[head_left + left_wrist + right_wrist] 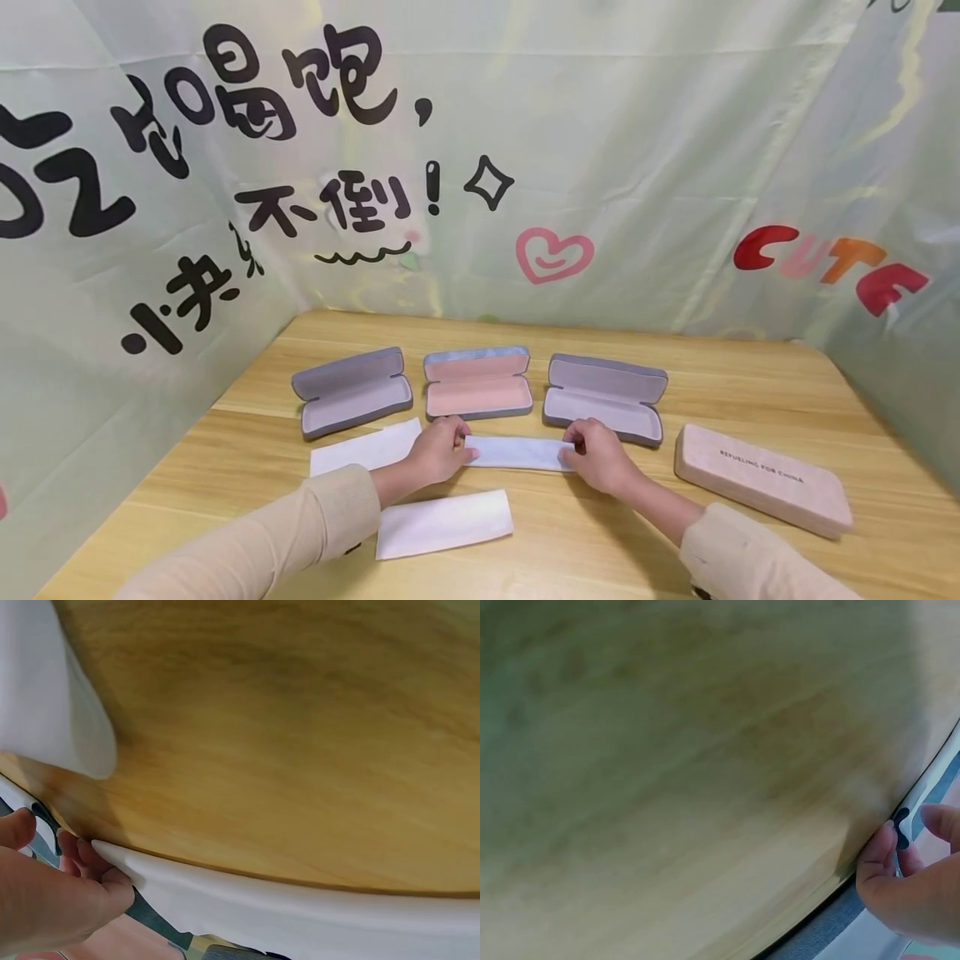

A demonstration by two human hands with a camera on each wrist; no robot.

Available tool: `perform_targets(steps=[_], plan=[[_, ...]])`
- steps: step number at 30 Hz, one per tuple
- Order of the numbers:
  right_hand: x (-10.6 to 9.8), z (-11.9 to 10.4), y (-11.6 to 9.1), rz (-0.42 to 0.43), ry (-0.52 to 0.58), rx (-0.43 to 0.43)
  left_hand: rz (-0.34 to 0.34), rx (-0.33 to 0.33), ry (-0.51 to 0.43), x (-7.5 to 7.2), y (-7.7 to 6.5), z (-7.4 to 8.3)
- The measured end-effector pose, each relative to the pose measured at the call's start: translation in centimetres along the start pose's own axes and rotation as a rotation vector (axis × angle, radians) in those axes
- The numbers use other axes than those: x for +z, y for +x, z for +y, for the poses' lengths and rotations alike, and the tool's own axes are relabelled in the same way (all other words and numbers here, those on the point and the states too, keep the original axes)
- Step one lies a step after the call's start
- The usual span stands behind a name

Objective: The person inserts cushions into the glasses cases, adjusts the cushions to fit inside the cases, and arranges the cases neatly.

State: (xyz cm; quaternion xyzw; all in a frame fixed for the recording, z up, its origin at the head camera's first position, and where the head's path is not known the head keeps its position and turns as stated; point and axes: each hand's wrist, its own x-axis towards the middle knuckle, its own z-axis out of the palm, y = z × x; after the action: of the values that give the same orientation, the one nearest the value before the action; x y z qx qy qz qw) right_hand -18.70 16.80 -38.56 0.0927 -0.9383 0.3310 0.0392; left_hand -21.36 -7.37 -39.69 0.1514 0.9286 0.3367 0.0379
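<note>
My left hand pinches the left end of a folded light blue cloth. At the cloth's right end, the thumb and fingers of my right hand pinch it too. The strip stretches flat between both hands, in front of an open glasses case with a pink lining and blue lid. In the left wrist view the left hand shows at lower left, fingertips bent in. The right hand appears at the right edge of its wrist view, gripping the cloth's end.
Two open grey-purple glasses cases flank the pink-lined one. A closed pink case with printed lettering lies at right. Two folded white cloths lie near the left forearm. A printed curtain hangs behind the wooden table.
</note>
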Motion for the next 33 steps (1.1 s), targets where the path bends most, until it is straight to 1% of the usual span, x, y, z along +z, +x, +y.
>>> perform_targets(steps=[1, 3, 7, 8, 11, 15, 19, 23, 25, 29, 31, 33], plan=[[0.0, 0.0, 0.0, -0.003, -0.002, 0.0, 0.007, 0.016, 0.021, 0.2, 0.1, -0.2], [0.1, -0.1, 0.0, -0.011, -0.01, -0.001, 0.007, 0.012, 0.04, 0.2, 0.2, -0.1], [0.2, -0.3, 0.0, -0.031, -0.026, 0.0, -0.008, 0.019, 0.048, 0.1, 0.2, 0.3], [0.2, -0.4, 0.0, -0.036, -0.028, 0.007, -0.02, 0.0, 0.039, -0.1, 0.1, 0.7], [0.3, -0.5, 0.0, -0.047, -0.035, 0.026, -0.034, -0.002, 0.057, -0.2, 0.0, 1.1], [0.3, -0.6, 0.0, -0.05, -0.052, 0.036, -0.042, 0.013, 0.075, -0.2, -0.1, 1.2], [0.2, -0.7, 0.0, -0.056, -0.034, 0.041, -0.045, 0.03, 0.045, -0.1, 0.0, 1.1], [0.2, -0.7, -0.1, -0.072, -0.001, 0.053, -0.059, 0.029, 0.008, -0.1, 0.1, 1.0], [0.1, -0.7, -0.1, -0.082, 0.004, 0.047, -0.065, 0.033, -0.002, 0.0, 0.2, 1.0], [-0.1, -0.5, -0.2, -0.098, 0.005, 0.03, -0.065, 0.066, -0.017, 0.0, 0.3, 0.7], [-0.3, -0.3, -0.3, -0.109, 0.007, 0.023, -0.064, 0.081, -0.037, 0.0, 0.3, 0.6], [-0.4, -0.2, -0.3, -0.117, 0.015, 0.017, -0.064, 0.081, -0.076, -0.1, 0.3, 0.6]])
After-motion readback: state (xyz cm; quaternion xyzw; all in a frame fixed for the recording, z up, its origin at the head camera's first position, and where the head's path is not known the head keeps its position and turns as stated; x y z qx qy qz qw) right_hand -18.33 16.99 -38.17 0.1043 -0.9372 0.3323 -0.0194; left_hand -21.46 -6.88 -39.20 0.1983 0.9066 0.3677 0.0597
